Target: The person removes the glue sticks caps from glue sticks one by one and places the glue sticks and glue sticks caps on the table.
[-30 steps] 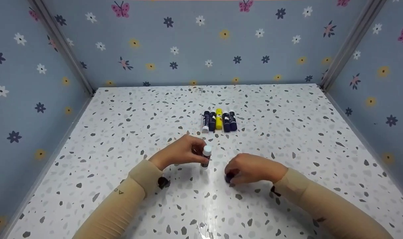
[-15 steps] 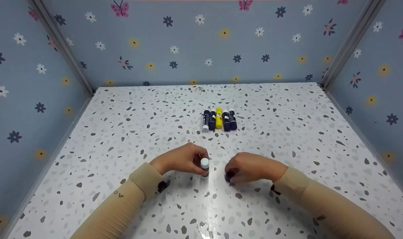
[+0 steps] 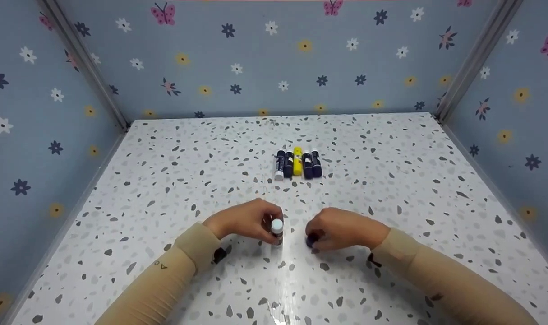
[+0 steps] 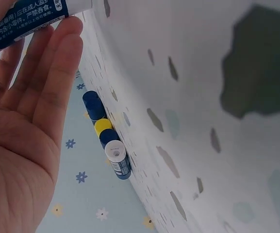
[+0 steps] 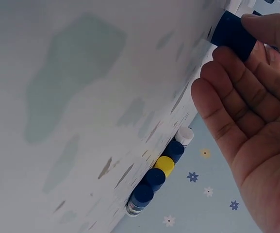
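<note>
My left hand [image 3: 244, 220] pinches a glue stick [image 3: 277, 226] between thumb and fingers, holding it upright with a white end on top. Its dark blue printed label [image 4: 28, 22] shows in the left wrist view, with a white end pointing at the table. Just to the right, my right hand [image 3: 346, 228] grips a short dark blue cylinder, seemingly a glue stick cap [image 5: 233, 35], at the tabletop. In the head view the fingers mostly cover this cap. A small gap separates the two hands.
Several glue sticks lie side by side farther back on the speckled white table [image 3: 201, 158]: dark blue ones [image 3: 289, 163] with a yellow one [image 3: 297, 161] in the middle. Flower-patterned panels [image 3: 274, 58] enclose the table at the back and sides.
My left hand has drawn the glue stick down and toward me, slowing in the last half second. The right hand and the row of glue sticks have stayed put.
</note>
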`<state>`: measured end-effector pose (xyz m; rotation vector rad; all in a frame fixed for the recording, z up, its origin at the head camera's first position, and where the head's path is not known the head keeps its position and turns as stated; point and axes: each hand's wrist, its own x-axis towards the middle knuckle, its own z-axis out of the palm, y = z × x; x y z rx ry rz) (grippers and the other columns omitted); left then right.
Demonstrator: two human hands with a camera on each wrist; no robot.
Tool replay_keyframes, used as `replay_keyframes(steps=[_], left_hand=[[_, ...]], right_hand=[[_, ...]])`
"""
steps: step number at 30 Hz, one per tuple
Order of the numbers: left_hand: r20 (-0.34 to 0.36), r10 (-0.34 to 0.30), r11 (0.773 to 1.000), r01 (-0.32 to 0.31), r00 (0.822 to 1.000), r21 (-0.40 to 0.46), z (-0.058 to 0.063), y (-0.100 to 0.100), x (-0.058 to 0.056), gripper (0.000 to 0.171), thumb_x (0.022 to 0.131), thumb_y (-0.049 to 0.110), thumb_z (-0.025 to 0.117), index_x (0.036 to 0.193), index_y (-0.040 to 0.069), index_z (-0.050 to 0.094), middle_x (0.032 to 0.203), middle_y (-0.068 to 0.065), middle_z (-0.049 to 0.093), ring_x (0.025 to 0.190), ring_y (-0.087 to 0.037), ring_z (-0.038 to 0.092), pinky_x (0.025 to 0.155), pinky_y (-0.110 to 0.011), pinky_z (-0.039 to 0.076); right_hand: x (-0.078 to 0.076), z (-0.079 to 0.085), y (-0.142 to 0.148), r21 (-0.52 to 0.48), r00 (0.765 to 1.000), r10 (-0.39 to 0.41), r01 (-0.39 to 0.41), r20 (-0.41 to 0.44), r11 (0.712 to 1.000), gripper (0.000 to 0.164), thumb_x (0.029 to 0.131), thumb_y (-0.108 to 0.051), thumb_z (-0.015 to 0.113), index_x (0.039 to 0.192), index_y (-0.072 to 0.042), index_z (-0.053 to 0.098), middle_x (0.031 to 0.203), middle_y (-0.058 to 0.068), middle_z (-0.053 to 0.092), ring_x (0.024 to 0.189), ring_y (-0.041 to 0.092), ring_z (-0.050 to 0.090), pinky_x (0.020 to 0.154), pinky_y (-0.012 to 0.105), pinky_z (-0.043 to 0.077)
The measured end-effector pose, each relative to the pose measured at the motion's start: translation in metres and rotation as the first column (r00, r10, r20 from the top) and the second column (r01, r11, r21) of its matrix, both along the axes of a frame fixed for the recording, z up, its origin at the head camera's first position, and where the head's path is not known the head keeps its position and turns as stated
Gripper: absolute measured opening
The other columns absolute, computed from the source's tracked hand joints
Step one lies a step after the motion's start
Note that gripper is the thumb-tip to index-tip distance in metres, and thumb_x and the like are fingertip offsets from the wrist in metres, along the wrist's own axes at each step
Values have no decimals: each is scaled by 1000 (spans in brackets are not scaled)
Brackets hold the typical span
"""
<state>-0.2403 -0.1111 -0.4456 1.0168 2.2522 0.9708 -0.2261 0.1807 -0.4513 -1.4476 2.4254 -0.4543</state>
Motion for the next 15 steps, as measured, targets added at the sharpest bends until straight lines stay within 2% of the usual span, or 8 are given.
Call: replay_keyframes(steps=[4, 8, 15], left_hand=[[7, -3, 1000, 3, 1000, -24, 0, 0, 0, 31, 85, 22, 93, 110, 17, 75, 102, 9, 74, 94, -10, 70, 87, -32, 61], [43, 3, 999, -1, 999, -45, -1, -2, -1, 40, 84, 19, 94, 118, 15, 75, 107, 10, 74, 99, -11, 71, 91, -34, 61], [84, 6, 999, -2, 996, -43, 4, -10, -4, 36, 84, 17, 92, 115, 21, 74, 110, 7, 76, 102, -14, 73, 93, -38, 62]], right_hand=[[1, 0, 0, 1, 1000, -11, 11, -10, 1000, 11, 92, -18, 85, 98, -12, 77, 88, -3, 76, 74, 2, 62, 72, 22, 56], [2, 1, -1, -4, 1000, -15, 15, -16, 1000, 10, 91, -16, 85, 94, -12, 76, 84, -4, 74, 70, 1, 57, 69, 20, 53], [3, 1, -1, 18, 999, -33, 34, -21, 999, 11, 92, -19, 84, 97, -13, 77, 88, -4, 76, 73, 1, 61, 72, 22, 56]])
